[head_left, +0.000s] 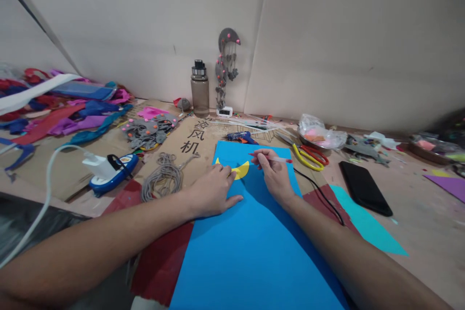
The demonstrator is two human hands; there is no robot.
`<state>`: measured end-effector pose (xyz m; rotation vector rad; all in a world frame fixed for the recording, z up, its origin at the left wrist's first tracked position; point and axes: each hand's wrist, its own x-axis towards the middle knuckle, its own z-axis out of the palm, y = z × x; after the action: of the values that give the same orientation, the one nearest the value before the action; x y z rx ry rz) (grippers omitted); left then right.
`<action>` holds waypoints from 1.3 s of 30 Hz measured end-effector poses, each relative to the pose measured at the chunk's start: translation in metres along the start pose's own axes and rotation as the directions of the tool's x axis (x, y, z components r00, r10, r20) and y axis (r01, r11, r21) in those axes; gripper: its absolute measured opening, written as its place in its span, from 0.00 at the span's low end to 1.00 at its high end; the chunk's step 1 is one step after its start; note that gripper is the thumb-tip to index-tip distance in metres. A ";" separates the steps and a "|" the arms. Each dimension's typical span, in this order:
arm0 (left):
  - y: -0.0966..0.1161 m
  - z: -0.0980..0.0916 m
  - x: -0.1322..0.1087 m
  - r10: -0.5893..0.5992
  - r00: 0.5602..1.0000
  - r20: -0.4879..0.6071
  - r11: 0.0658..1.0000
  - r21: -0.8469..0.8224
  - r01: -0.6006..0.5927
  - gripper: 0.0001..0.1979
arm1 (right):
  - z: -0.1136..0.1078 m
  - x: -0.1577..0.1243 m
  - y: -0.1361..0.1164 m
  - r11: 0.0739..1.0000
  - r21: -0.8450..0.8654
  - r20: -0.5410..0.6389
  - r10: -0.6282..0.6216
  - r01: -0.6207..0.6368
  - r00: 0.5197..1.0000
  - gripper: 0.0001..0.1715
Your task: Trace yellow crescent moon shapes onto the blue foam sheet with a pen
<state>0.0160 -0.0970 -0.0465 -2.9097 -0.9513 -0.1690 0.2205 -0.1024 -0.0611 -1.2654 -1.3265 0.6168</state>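
A large blue sheet lies in front of me. Near its far end rests a yellow crescent cutout. My left hand lies on the sheet, its fingers over the left part of the cutout and its thumb stretched out to the right. In my right hand is a pen with a clear barrel and red ends, pinched between the fingers. Its red tip points left, close to the right end of the cutout; whether it touches the sheet I cannot tell.
Beyond the sheet lie a blue glue gun and yellow-and-red-handled scissors. A phone and a turquoise piece are at right. Grey cord, a power strip and felt pieces lie left. A bottle stands behind.
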 end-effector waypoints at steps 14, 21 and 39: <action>0.001 0.002 -0.001 -0.006 1.000 -0.010 1.000 -0.007 0.006 0.34 | 0.000 -0.002 0.001 1.000 -0.023 0.036 0.008 -0.008 0.999 0.17; -0.001 0.004 -0.001 0.000 0.999 -0.035 1.000 -0.013 0.000 0.34 | 0.001 -0.003 0.000 1.000 -0.008 0.039 0.012 -0.012 0.999 0.18; -0.001 0.001 -0.001 -0.010 1.000 -0.017 1.000 -0.007 0.010 0.33 | -0.020 0.011 0.006 0.999 0.036 -0.216 -0.016 0.024 0.976 0.19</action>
<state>0.0146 -0.0971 -0.0478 -2.9054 -0.9643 -0.1969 0.2434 -0.0976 -0.0582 -1.2491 -1.1413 0.4737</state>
